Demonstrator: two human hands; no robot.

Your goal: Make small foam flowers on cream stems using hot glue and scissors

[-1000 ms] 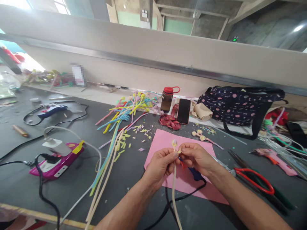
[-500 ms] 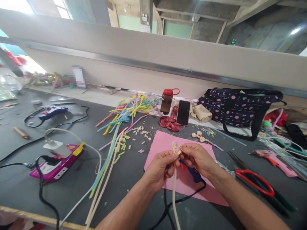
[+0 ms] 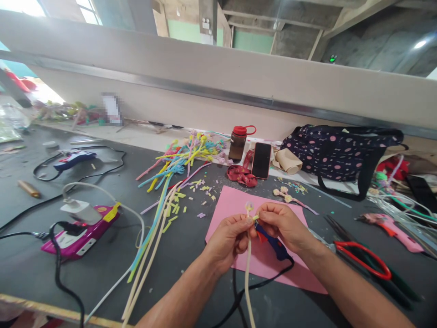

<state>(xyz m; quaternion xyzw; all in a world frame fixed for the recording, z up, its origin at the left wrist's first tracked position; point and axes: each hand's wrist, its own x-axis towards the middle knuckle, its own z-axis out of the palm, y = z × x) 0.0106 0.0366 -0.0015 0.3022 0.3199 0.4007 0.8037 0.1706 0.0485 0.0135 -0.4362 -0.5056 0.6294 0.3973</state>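
Note:
My left hand [image 3: 235,234] pinches a cream fuzzy stem [image 3: 250,278], which hangs down toward the table's near edge. A small pale flower-like tip [image 3: 249,207] tops the stem, just above my fingers. Between the fingertips of my right hand [image 3: 282,223] is a short yellow-green piece [image 3: 256,218], held against the stem beside my left thumb. Under my hands, a blue glue gun [image 3: 277,246] with an orange trigger lies on a pink sheet [image 3: 227,205], partly hidden by the right hand.
Left of the sheet lie cut yellow-green pieces [image 3: 175,209], long cream stems [image 3: 150,255] and a pile of coloured stems [image 3: 191,152]. A purple power strip [image 3: 85,234] sits farther left. Red-handled scissors [image 3: 363,259] and a pink glue gun [image 3: 392,232] lie right. Behind stand a bottle [image 3: 237,143], phone [image 3: 261,160] and bag [image 3: 334,152].
Both hands stay almost in place with the same holds. The yellow-green piece and the fingertips around it have shifted only very slightly.

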